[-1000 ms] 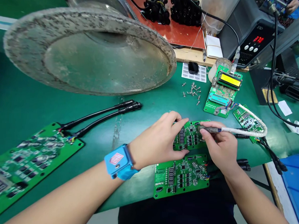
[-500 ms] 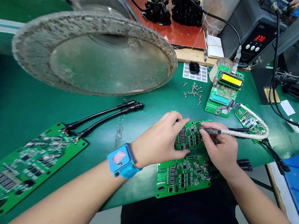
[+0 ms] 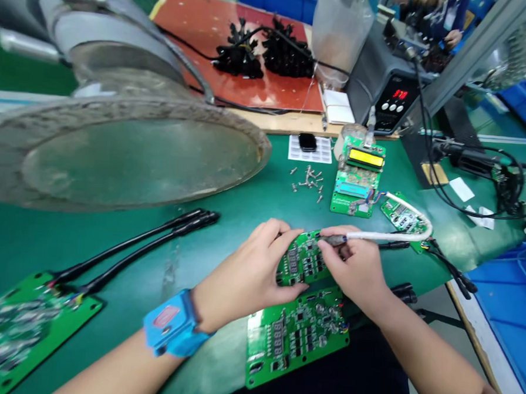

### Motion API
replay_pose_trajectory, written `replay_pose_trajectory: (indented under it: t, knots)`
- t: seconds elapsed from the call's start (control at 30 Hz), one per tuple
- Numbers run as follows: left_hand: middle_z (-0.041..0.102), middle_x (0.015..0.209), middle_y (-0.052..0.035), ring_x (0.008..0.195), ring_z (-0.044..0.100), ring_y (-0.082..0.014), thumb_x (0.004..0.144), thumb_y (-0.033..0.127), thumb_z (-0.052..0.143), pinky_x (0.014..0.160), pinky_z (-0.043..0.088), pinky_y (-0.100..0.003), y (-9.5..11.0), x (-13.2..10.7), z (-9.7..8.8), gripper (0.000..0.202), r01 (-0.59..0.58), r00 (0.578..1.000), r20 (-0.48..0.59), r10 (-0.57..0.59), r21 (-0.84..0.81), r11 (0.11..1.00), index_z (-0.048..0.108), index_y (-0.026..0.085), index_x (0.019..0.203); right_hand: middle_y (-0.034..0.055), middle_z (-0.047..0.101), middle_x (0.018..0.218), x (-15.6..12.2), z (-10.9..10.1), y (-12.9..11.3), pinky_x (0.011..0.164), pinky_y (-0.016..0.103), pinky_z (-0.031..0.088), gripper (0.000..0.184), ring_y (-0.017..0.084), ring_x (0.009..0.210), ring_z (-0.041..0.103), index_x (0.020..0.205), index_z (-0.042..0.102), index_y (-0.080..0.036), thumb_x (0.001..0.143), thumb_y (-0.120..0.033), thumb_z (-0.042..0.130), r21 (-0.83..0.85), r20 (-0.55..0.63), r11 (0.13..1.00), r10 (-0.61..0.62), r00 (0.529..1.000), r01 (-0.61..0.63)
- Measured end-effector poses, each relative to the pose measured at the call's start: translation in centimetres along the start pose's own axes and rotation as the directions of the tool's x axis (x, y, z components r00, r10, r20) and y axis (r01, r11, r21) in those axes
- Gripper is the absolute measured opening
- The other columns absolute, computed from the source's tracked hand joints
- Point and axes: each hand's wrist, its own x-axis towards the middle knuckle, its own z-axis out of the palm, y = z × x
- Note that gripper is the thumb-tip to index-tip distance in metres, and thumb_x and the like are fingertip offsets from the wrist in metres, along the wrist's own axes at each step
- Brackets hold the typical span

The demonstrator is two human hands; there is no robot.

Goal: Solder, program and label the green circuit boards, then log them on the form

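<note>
My left hand point(image 3: 259, 267), with a blue wrist strap point(image 3: 174, 324) behind it, grips the left end of a green circuit board point(image 3: 306, 255) between thumb and fingers. My right hand point(image 3: 356, 269) pinches a dark probe-like plug point(image 3: 333, 240) on a white-sleeved cable point(image 3: 387, 236), its tip at the board's upper right part. Fingers hide the exact contact. Just below lies a second circuit board point(image 3: 297, 334) with a digit display. The white cable loops back to a programmer board point(image 3: 356, 178) with a lit yellow screen.
A large round magnifier lens point(image 3: 137, 161) overhangs the left side. Under it, another board point(image 3: 31, 332) trails black cables point(image 3: 155, 238). Loose screws point(image 3: 308, 179) lie near a label sheet point(image 3: 322, 150). A grey station point(image 3: 383, 86) stands behind; a further board point(image 3: 405, 216) lies right.
The whole view has swung, so the bench things appear further left and lower. Both hands keep their hold on the board and the plug, with little visible change between them.
</note>
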Motion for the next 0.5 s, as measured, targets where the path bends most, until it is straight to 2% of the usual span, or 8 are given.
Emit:
replay_pose_trajectory:
  t: [0.17, 0.5]
  knots:
    - [0.047, 0.102, -0.0089, 0.093, 0.052, -0.0250, 0.070, 0.038, 0.068, 0.079, 0.049, -0.039, -0.41, 0.09, 0.15, 0.058, -0.034, 0.999, -0.031, 0.035, 0.040, 0.999, 0.047, 0.015, 0.119, 0.0019, 0.065, 0.077, 0.33, 0.29, 0.05, 0.048, 0.022, 0.044, 0.013, 0.007, 0.047, 0.048, 0.084, 0.066, -0.017, 0.078, -0.022, 0.056, 0.006, -0.012, 0.999, 0.032, 0.999, -0.032]
    - [0.047, 0.102, -0.0098, 0.093, 0.051, -0.0254, 0.072, 0.040, 0.066, 0.078, 0.049, -0.039, -0.62, 0.03, 0.36, 0.061, -0.063, 0.997, -0.040, 0.067, 0.092, 0.994, 0.044, 0.012, 0.121, 0.0021, 0.066, 0.074, 0.63, -0.19, 0.00, 0.053, 0.023, 0.042, 0.015, 0.012, 0.059, 0.056, 0.087, 0.066, -0.017, 0.079, -0.024, 0.056, -0.051, 0.069, 0.997, 0.064, 0.996, -0.061]
